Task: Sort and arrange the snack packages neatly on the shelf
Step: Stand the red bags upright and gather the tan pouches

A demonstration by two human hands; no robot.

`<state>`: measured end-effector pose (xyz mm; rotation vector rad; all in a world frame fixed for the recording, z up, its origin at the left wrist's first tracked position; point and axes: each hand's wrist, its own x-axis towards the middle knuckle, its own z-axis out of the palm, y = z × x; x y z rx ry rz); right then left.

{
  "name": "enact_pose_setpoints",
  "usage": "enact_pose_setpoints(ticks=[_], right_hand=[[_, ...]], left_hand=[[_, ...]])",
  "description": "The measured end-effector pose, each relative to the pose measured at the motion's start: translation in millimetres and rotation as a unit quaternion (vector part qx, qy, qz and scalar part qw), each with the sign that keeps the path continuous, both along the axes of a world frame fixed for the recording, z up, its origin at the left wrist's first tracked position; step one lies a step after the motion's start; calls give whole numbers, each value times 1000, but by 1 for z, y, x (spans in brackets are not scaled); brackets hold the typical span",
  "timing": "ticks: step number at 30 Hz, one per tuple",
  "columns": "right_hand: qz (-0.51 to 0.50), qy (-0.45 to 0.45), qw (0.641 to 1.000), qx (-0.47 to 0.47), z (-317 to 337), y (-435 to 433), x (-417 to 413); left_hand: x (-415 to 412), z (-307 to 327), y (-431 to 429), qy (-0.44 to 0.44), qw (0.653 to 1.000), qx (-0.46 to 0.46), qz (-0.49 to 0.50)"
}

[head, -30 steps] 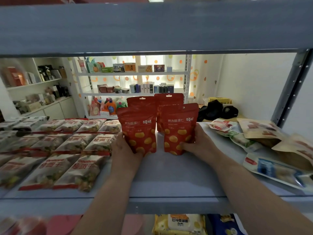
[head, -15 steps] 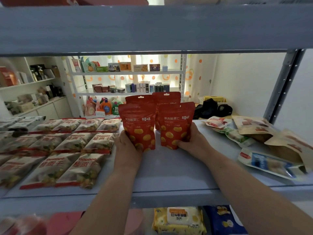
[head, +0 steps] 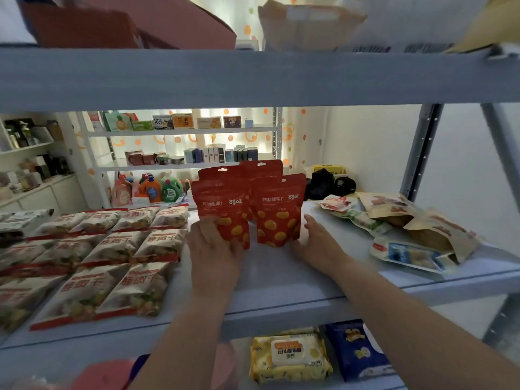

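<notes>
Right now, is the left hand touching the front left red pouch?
Touching. The head view shows the fingers of the left hand lying across the lower left corner of the front left red pouch, covering its print.

matt red pouches [head: 278, 209], glossy plastic packets [head: 135, 288], brown paper bags [head: 439, 229], smooth painted metal shelf [head: 281, 285].

Arms outstretched; left hand [head: 213, 244], right hand [head: 319, 243] straight-fingered
</notes>
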<state>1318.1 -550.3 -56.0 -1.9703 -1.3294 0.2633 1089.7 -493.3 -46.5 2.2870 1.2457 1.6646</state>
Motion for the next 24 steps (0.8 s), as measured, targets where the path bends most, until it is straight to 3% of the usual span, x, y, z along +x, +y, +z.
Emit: enact_pose_setpoints(ticks=[4, 7, 14, 20, 24], right_hand=[[-7, -165, 982, -93, -8, -33, -5], [14, -219, 969, -111, -9, -62, -7], [38, -265, 960, -83, -9, -111, 5], [59, -349, 932, -78, 10, -125, 33], [30, -329, 941, -69, 35, -116, 70]], left_hand=[[3, -11, -25, 213, 967, -3, -142], [11, -13, -31, 326, 922, -25, -209], [55, -17, -54, 357, 879, -28, -314], [102, -10, -55, 390, 861, -38, -326], [133, -2, -51, 428, 845, -52, -317]])
